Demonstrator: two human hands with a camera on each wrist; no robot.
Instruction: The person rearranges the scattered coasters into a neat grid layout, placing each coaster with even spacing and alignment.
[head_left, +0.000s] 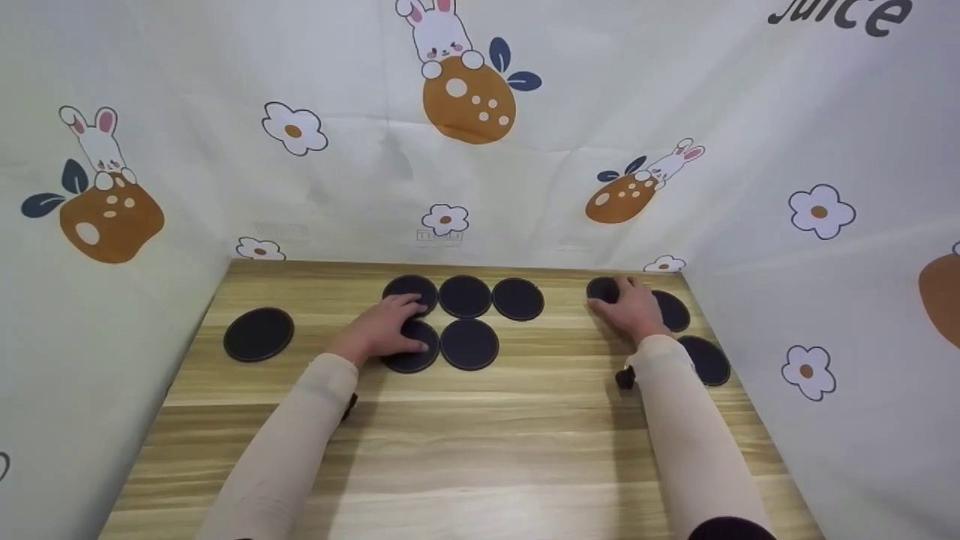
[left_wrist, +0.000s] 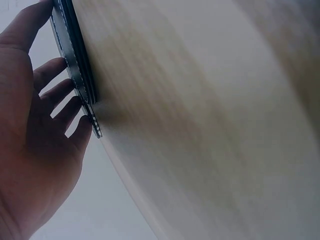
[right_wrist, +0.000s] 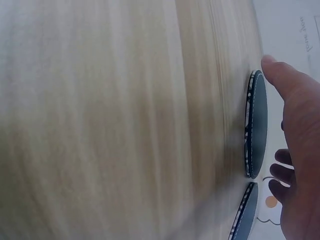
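Note:
Several round black coasters with stitched rims lie on the wooden table. My left hand [head_left: 381, 328] rests with spread fingers over two of them, an upper-left coaster [head_left: 409, 286] and a lower-left coaster [head_left: 405, 360]. In the left wrist view, the fingertips of the left hand [left_wrist: 47, 130] touch the coasters' upper faces. At the back right, my right hand [head_left: 636, 309] is at a coaster [head_left: 601, 289], partly covering it. The right wrist view shows the right thumb [right_wrist: 280, 75] at that coaster's [right_wrist: 258, 125] edge, the other fingers loosely bent above.
Beside the left hand lie more coasters: top middle [head_left: 465, 296], top right [head_left: 518, 298] and lower [head_left: 469, 344]. One lies alone at left [head_left: 259, 334]. Two lie by the right forearm, a farther coaster [head_left: 673, 311] and a nearer coaster [head_left: 705, 361]. Printed cloth [head_left: 360, 172] walls the table [head_left: 510, 450].

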